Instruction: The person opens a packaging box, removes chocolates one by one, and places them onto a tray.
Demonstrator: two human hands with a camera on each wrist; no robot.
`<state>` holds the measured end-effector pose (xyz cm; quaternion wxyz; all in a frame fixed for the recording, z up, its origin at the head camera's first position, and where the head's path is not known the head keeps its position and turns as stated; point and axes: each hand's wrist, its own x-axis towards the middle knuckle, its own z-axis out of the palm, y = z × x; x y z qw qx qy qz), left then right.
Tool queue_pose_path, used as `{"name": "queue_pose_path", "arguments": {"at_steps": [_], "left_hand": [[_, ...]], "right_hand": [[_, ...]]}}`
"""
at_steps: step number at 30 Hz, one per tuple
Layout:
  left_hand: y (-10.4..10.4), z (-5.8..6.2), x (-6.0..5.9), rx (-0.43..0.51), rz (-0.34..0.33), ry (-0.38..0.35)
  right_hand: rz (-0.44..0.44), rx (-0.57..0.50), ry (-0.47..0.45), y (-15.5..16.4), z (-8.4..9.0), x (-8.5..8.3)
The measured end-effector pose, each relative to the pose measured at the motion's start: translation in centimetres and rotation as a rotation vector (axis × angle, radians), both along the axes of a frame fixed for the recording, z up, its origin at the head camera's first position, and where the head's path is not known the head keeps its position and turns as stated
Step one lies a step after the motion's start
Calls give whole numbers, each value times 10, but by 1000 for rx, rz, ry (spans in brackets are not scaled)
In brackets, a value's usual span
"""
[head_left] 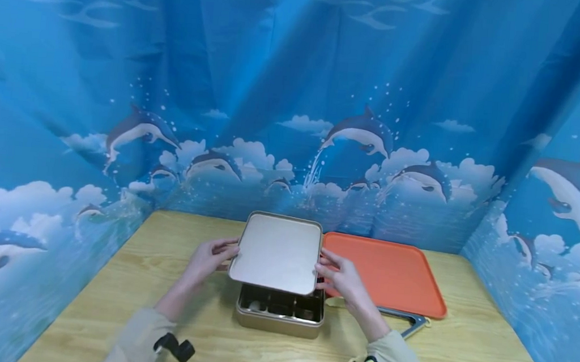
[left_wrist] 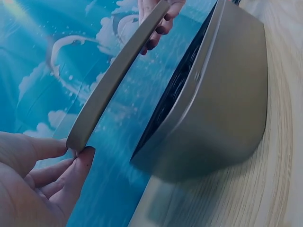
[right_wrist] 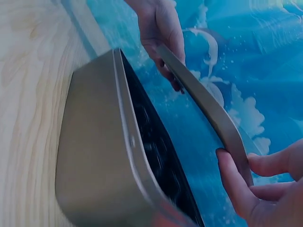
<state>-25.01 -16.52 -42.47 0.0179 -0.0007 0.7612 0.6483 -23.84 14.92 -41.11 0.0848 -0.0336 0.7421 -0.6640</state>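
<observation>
A flat silver lid [head_left: 279, 252] with rounded corners is held above a metal box [head_left: 279, 323], apart from it. My left hand [head_left: 210, 260] pinches the lid's left edge, thumb on top and fingers below. On the opposite edge my right hand [head_left: 341, 276] grips it the same way. Both wrist views show a gap between the lid [left_wrist: 113, 80] and the box [right_wrist: 99, 142]. Dark compartments [head_left: 280, 303] show inside the box along its front; the lid hides the rest in the head view. What lies in the compartments is too small to tell.
An orange tray [head_left: 385, 271] lies at the right rear of the wooden table [head_left: 181, 331]. Partly behind my right forearm is a grey metal frame-like tool [head_left: 414, 321]. A pale handle-like piece [head_left: 334, 301] lies beside the box. A dolphin-print curtain [head_left: 277, 89] surrounds the table's back and sides.
</observation>
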Motion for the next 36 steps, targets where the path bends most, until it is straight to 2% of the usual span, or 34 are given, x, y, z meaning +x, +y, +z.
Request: {"name": "queue_pose_path", "arguments": {"at_steps": [5, 13, 19, 27, 33, 36], "left_hand": [[-28, 0, 1, -58, 37, 11], [-77, 0, 14, -69, 41, 17], [-115, -5, 25, -114, 31, -4], [-156, -12, 41, -244, 62, -6], [-177, -20, 49, -288, 61, -21], [-183, -25, 50, -289, 67, -30]], "right_hand": [[43, -58, 36, -31, 2, -3], [120, -50, 74, -80, -1, -2], [148, -10, 107, -119, -7, 4], [125, 112, 194, -164, -16, 22], [149, 138, 187, -190, -25, 36], [156, 195, 179, -200, -29, 40]]}}
